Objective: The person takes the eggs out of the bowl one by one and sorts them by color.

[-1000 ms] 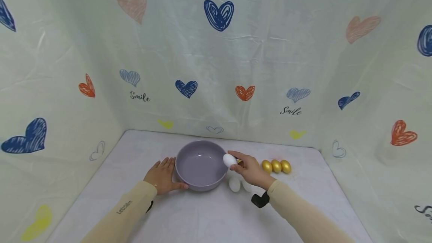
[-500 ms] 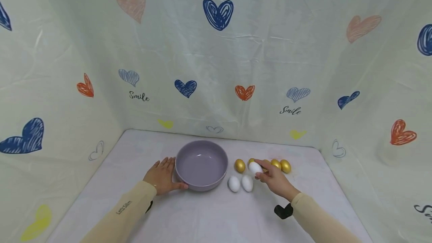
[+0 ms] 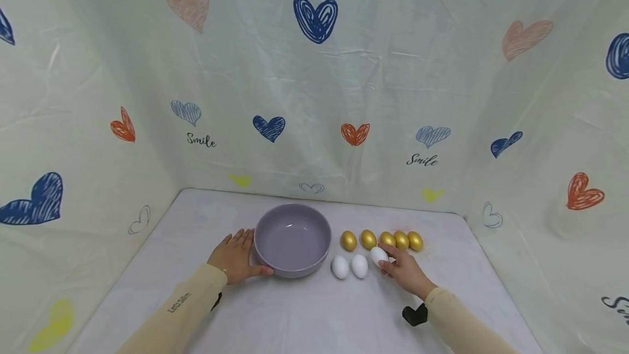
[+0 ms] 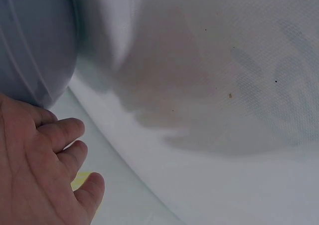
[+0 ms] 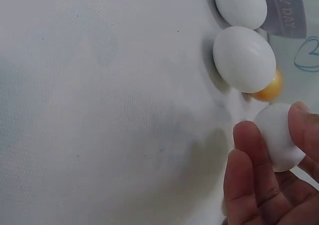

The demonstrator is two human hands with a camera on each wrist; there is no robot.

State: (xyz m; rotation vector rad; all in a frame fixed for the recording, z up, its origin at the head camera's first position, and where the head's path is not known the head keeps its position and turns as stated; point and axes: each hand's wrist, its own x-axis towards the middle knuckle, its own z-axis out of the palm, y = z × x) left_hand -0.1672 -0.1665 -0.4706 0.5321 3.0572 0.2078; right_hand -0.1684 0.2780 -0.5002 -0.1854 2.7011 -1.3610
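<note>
My left hand (image 3: 232, 258) rests with straight fingers against the left side of a purple bowl (image 3: 293, 240), whose inside shows nothing in it. In the left wrist view its fingers (image 4: 65, 135) lie beside the bowl wall (image 4: 37, 40). With thumb and fingers, my right hand (image 3: 405, 272) pinches a white egg (image 3: 378, 256) at the right end of the white ones. Two more white eggs (image 3: 340, 267) lie between it and the bowl. Behind them stretches a row of several golden eggs (image 3: 368, 239). In the right wrist view the pinched egg (image 5: 279, 137) is partly covered by fingers.
The white-covered table (image 3: 314, 316) ends at the back against a hanging sheet (image 3: 314, 86) printed with hearts and "Smile". The same sheet encloses both sides. Dark bands sit at both wrists.
My right hand has carried the white egg from the bowl's right rim rightwards and down, to beside the other white eggs. The left hand and the bowl stay in place.
</note>
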